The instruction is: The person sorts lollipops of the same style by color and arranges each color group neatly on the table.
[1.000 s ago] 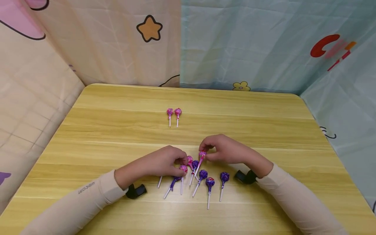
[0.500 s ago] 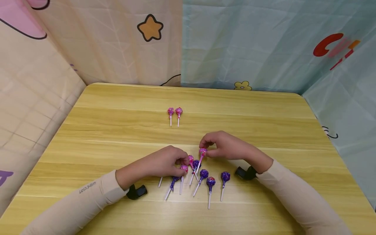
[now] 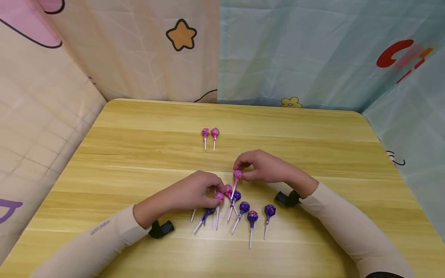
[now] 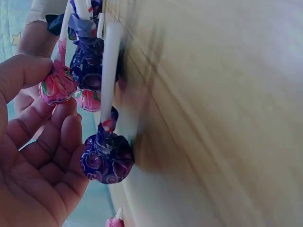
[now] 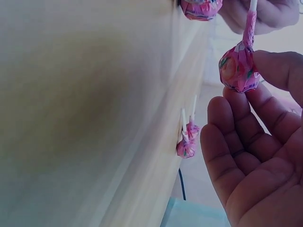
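Over the table's middle, my right hand (image 3: 262,166) pinches the head of a pink-wrapped lollipop (image 3: 237,174) between thumb and fingers, its white stick slanting down toward me. A second pink lollipop (image 4: 57,87) is pinched by my left hand (image 3: 198,191), thumb on one side of the head. Close beside these fingers lie another pink lollipop (image 3: 228,190) and a purple one (image 3: 236,195). The left hand partly covers a purple lollipop (image 3: 209,211) and hides the head of another, whose stick (image 3: 193,215) shows.
Two pink lollipops (image 3: 215,132) lie side by side farther back on the wooden table (image 3: 146,127). Several purple lollipops, one (image 3: 270,210) at the right end, lie nearer me. Printed curtains (image 3: 285,50) stand behind the table and at both sides.
My right hand has risen or moved away from me and slightly left, carrying its pink lollipop off the cluster. The left hand has hardly moved. The head view has shifted slightly.
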### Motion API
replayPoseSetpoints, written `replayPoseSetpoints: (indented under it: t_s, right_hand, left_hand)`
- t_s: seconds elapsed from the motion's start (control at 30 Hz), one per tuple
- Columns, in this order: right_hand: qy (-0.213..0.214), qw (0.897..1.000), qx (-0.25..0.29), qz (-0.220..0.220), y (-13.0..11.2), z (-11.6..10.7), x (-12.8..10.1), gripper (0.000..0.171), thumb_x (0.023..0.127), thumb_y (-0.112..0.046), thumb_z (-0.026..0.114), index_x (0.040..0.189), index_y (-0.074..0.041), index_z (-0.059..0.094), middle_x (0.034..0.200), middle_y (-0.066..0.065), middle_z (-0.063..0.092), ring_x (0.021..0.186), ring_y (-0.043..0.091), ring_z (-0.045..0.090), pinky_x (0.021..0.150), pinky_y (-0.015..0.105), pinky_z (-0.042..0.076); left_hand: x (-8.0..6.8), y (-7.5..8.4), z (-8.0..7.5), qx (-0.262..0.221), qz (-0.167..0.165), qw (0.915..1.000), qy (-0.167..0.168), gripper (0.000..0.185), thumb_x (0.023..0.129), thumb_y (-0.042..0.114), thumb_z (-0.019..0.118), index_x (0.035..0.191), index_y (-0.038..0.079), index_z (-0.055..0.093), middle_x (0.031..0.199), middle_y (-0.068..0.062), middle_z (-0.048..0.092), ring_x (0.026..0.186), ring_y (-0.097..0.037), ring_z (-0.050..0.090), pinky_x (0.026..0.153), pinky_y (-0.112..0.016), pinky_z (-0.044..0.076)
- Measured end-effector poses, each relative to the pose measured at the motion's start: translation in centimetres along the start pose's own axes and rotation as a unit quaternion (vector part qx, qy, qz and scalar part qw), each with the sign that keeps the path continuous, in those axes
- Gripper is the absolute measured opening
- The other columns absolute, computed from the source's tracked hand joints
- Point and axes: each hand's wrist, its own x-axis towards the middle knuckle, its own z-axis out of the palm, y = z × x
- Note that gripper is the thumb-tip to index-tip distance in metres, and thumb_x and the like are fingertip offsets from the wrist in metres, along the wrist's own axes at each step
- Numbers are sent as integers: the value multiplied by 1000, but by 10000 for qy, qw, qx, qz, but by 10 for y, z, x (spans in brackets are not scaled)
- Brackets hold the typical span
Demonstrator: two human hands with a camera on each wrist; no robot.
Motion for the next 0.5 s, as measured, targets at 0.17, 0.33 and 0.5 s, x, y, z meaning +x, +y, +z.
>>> replayPoseSetpoints:
  t_s: [0.17, 0.33, 0.5]
  right_hand:
    - [2, 10000, 0, 29, 2, -3, 6, 8, 92, -13, 70, 100, -16, 70, 96, -7, 65, 96, 13, 61, 92, 37, 50]
    - [26, 10000, -53, 70, 4, -7, 12, 9, 92, -12, 70, 101, -15, 70, 98, -6, 65, 96, 13, 61, 92, 36, 50]
    - [115, 9999, -52, 86, 6, -11, 17, 8, 92, -13, 70, 100, -15, 70, 97, -6, 66, 98, 13, 61, 93, 35, 49]
  left_hand:
    - [-3, 3, 1, -83, 43, 9999, 63, 15, 86, 21, 74, 100, 16, 72, 96, 15, 65, 88, -9, 61, 82, -28, 50]
    - [-4, 3, 4, -139, -25, 9999, 66, 15, 86, 21, 75, 99, 17, 71, 94, 15, 64, 88, -10, 61, 82, -28, 50]
    - [-5, 3, 8, -135, -8, 9999, 80, 12, 86, 19, 76, 97, 17, 70, 89, 14, 62, 82, -13, 59, 77, -27, 49]
